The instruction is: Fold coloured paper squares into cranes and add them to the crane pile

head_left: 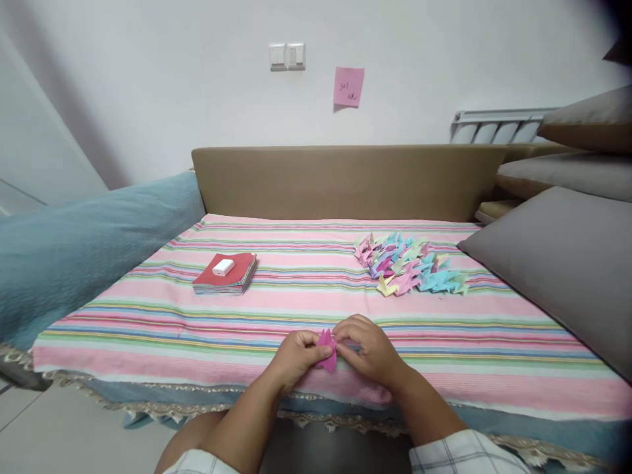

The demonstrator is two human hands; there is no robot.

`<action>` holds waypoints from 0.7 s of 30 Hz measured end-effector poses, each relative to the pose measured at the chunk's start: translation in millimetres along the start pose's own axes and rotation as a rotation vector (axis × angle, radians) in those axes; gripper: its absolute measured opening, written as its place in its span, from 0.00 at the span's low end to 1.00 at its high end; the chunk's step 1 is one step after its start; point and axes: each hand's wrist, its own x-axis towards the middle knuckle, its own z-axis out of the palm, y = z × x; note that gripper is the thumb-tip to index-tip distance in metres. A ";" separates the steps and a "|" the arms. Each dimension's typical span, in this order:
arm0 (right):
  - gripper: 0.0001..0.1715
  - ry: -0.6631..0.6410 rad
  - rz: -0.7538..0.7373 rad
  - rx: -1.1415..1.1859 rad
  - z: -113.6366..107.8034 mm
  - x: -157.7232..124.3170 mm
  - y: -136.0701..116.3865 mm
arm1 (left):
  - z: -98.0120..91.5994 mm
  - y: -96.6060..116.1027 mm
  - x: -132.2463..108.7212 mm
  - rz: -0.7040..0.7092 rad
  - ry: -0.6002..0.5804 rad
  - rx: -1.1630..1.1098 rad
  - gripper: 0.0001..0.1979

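Note:
A small folded piece of magenta paper [326,349] is pinched between both my hands just above the near edge of a striped cloth [296,296]. My left hand [295,359] grips its left side with curled fingers. My right hand [369,347] closes on its right side, fingertips pressed to the fold. Part of the paper is hidden behind my fingers.
A heap of several folded paper cranes [407,264] in pink, blue, yellow and purple lies at the far right. A stack of coloured paper sheets [226,274] with a small white box [224,266] on top sits at the far left. Grey cushions [557,263] lean at right, a teal blanket [74,250] at left.

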 end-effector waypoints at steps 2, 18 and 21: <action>0.05 -0.005 0.003 -0.024 1.0 -0.2 -1.0 | 0.4 -1.5 0.6 0.025 0.019 0.019 0.16; 0.08 0.081 -0.036 -0.177 13.5 -1.4 -1.1 | 7.7 -8.7 4.1 -0.019 0.081 -0.184 0.18; 0.07 0.133 -0.048 -0.116 15.0 -1.2 -1.7 | 8.2 -8.2 5.0 -0.020 0.116 -0.205 0.17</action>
